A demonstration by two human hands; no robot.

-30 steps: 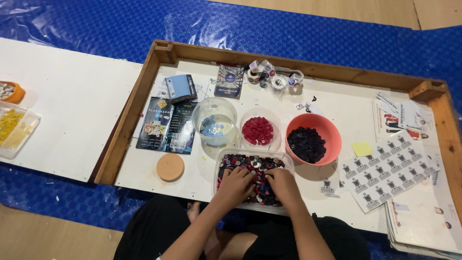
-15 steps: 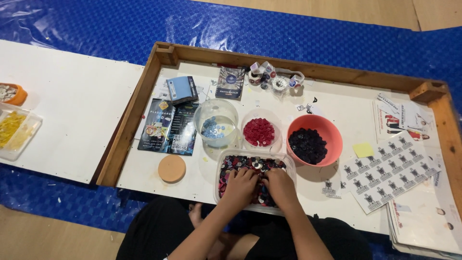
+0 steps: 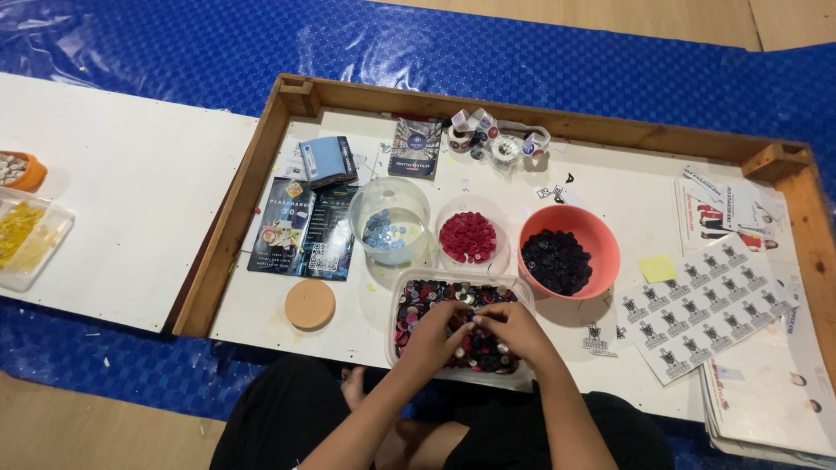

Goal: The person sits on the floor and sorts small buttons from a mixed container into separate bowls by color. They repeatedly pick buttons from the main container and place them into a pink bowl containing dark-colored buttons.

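Both hands are down in a clear rectangular tub (image 3: 396,300) of mixed red, dark and pale buttons near the tray's front edge. My left hand (image 3: 440,332) and my right hand (image 3: 514,329) meet fingertip to fingertip over the buttons, fingers curled; whether either pinches a button is hidden. Behind the tub stand a clear round bowl of blue buttons (image 3: 388,230), a small clear bowl of red buttons (image 3: 468,237) and an orange bowl of dark buttons (image 3: 566,259).
A wooden-framed white tray (image 3: 246,204) holds everything. A round tan lid (image 3: 310,304), dark leaflets (image 3: 300,229), a blue box (image 3: 325,160) and tape rolls (image 3: 492,142) lie about. Sticker sheets (image 3: 710,305) sit right. Tubs of yellow pieces (image 3: 22,244) sit far left.
My hands have drawn together at the middle of the mixed-button tub. The camera view shifted slightly; the bowls have not moved.
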